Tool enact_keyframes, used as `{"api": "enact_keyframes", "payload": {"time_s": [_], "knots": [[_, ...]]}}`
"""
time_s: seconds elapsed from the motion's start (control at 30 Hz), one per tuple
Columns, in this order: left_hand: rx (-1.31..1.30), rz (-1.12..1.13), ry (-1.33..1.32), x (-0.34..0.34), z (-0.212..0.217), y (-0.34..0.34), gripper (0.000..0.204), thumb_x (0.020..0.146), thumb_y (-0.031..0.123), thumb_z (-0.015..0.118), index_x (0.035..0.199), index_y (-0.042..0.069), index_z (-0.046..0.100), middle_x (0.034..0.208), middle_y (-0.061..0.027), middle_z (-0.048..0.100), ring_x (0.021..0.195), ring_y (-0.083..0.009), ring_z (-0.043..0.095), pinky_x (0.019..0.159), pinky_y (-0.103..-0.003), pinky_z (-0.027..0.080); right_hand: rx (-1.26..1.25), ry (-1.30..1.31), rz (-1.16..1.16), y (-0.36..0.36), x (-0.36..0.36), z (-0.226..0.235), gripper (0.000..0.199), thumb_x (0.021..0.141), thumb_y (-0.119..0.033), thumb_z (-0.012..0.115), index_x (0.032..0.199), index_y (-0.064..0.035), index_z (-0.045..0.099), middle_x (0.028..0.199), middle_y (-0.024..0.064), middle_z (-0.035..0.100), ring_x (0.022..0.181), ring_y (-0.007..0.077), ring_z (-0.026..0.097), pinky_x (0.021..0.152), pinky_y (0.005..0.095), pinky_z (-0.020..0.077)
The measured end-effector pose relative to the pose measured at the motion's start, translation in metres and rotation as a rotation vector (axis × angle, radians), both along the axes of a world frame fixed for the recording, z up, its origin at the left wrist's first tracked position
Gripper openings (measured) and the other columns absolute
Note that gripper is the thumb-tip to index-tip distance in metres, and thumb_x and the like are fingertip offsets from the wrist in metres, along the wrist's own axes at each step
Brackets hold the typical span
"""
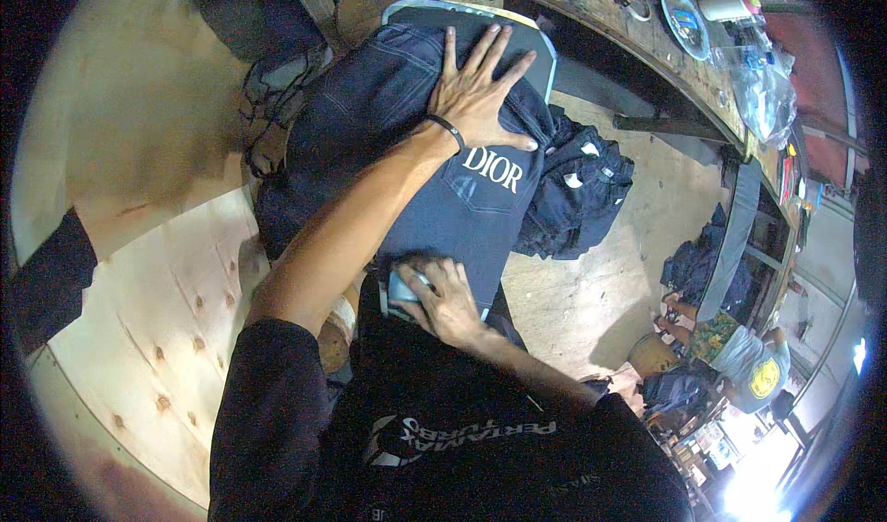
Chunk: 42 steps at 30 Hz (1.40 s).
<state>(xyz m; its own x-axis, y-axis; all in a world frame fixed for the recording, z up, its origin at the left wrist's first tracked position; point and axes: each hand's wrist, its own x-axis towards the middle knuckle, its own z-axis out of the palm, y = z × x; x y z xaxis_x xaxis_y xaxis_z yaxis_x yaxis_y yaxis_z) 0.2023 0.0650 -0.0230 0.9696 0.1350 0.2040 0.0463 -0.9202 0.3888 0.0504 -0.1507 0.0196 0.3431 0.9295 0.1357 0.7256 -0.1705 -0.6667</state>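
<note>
The left hand (480, 88) lies palm down with its fingers spread wide apart and straight, pressing on dark blue denim jeans (379, 97) and gripping nothing; its fingertips reach past the cloth onto the dark face of a pale-edged board (531, 42). The thumb points out to the right, just above white lettering (492, 169) on the denim. A black wristband (446, 131) circles the wrist.

Nearer the body, the right hand (448, 300) is curled, its thumb and fingers closed around a pale blue object (404, 286) at the near end of the jeans; the fingers cover much of it, so its exact kind cannot be told.

The jeans are draped over the board in front of the person, with stitched back pockets uppermost and loose cloth hanging off to the left. Just beside them on the right, a heap of dark denim garments (582, 194) with small white patches rests on the plywood floor (564, 305).

Farther out, a wooden workbench (591, 9) runs along the upper right, bearing a round plate (685, 25), a white roll (728, 6) and a clear plastic bag (765, 97). At the lower right, well apart, a co-worker in a grey shirt (753, 365) bends among more dark cloth.
</note>
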Motion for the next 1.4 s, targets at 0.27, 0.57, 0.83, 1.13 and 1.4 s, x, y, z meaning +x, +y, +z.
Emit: {"api": "enact_keyframes", "payload": {"time_s": [0.27,0.57,0.83,1.13,1.4], "knots": [[0.017,0.059,0.001,0.000,-0.001,-0.006,0.143,0.058,0.095,0.077,0.174,0.027,0.028,0.181,-0.0231,0.012,0.169,-0.0388,0.009,0.126,-0.081,0.000,0.020,0.012,0.003,-0.038,0.002,-0.016,0.056,0.086,-0.029,0.090,0.135,-0.0107,0.072,0.123,0.0172,0.066,0.114,0.0373,0.061,0.096,0.0465,0.0499],[0.109,0.076,0.027,0.003,0.004,-0.006,0.140,0.060,0.096,0.074,0.173,0.026,0.032,0.180,-0.0234,0.014,0.168,-0.0400,0.011,0.126,-0.080,0.000,-0.029,0.071,-0.148,-0.039,0.031,0.013,0.066,0.081,-0.029,0.094,0.134,-0.0002,0.069,0.118,0.0186,0.063,0.109,0.0399,0.058,0.095,0.0556,0.0473],[0.112,0.075,0.008,-0.002,-0.005,-0.005,0.136,0.063,0.097,0.073,0.172,0.024,0.034,0.179,-0.0232,0.019,0.168,-0.0400,0.012,0.127,-0.079,0.003,-0.056,0.073,-0.172,-0.031,0.015,0.010,0.066,0.085,-0.033,0.088,0.141,-0.0070,0.065,0.123,0.0196,0.064,0.111,0.0385,0.058,0.094,0.0544,0.0468],[0.016,0.119,-0.275,-0.026,0.025,0.001,0.105,0.081,0.074,0.079,0.165,0.020,0.046,0.174,-0.0259,0.029,0.163,-0.0434,0.023,0.128,-0.075,0.014,0.152,0.084,-0.163,-0.004,-0.002,0.008,0.064,0.079,-0.038,0.093,0.126,-0.0031,0.067,0.112,0.0210,0.064,0.104,0.0406,0.058,0.092,0.0512,0.0474],[-0.789,0.576,-0.027,-0.190,-0.015,-0.034,0.085,0.113,0.051,0.050,0.172,0.002,0.016,0.163,-0.0366,0.044,0.151,-0.0553,0.041,0.127,-0.053,0.035,0.157,-0.176,-0.563,0.014,0.135,-0.056,0.070,0.094,-0.034,0.085,0.143,0.0065,0.057,0.140,0.0319,0.065,0.134,0.0443,0.061,0.112,0.0482,0.0489]]}}
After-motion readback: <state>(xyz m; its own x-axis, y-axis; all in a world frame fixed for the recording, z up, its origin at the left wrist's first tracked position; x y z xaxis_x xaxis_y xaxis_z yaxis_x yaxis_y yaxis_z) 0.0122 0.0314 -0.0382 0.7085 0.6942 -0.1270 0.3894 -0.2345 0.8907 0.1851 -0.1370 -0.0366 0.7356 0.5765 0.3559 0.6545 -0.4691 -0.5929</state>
